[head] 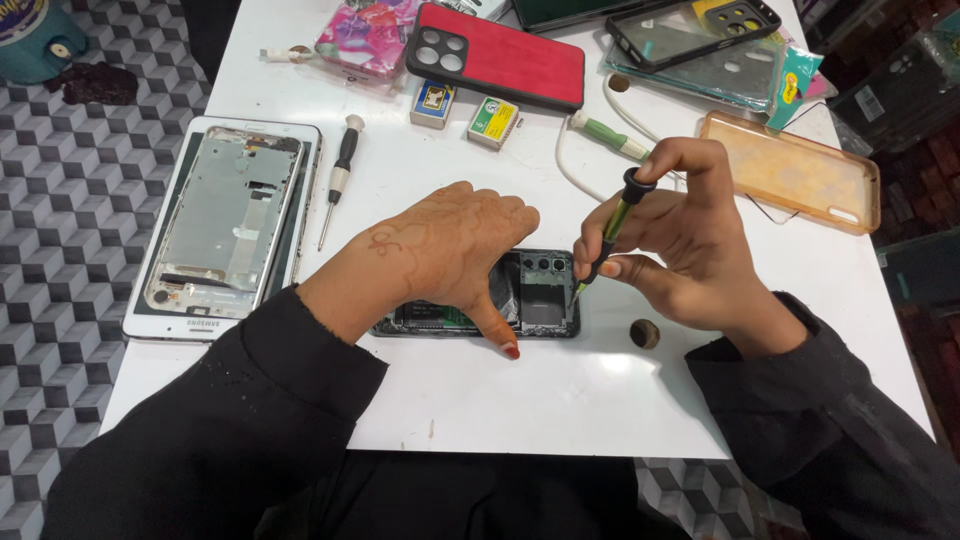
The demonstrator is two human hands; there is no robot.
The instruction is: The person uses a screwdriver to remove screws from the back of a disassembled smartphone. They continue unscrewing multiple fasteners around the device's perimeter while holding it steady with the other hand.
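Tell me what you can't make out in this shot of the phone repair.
Head view:
- Opened phone: its left half is hidden under the left hand.
- Screwdriver tip: too small to tell which screw it meets; right hand covers part of the shaft.
- Clear cases: cut off by the top edge.

A white table [480, 400] stands on a floor [70, 240] tiled in a grey-and-white cube pattern, brightly lit.

Red phone case [510, 58] — orange translucent case [795, 170], white table [500, 390] — grey cube-patterned floor [70, 240]
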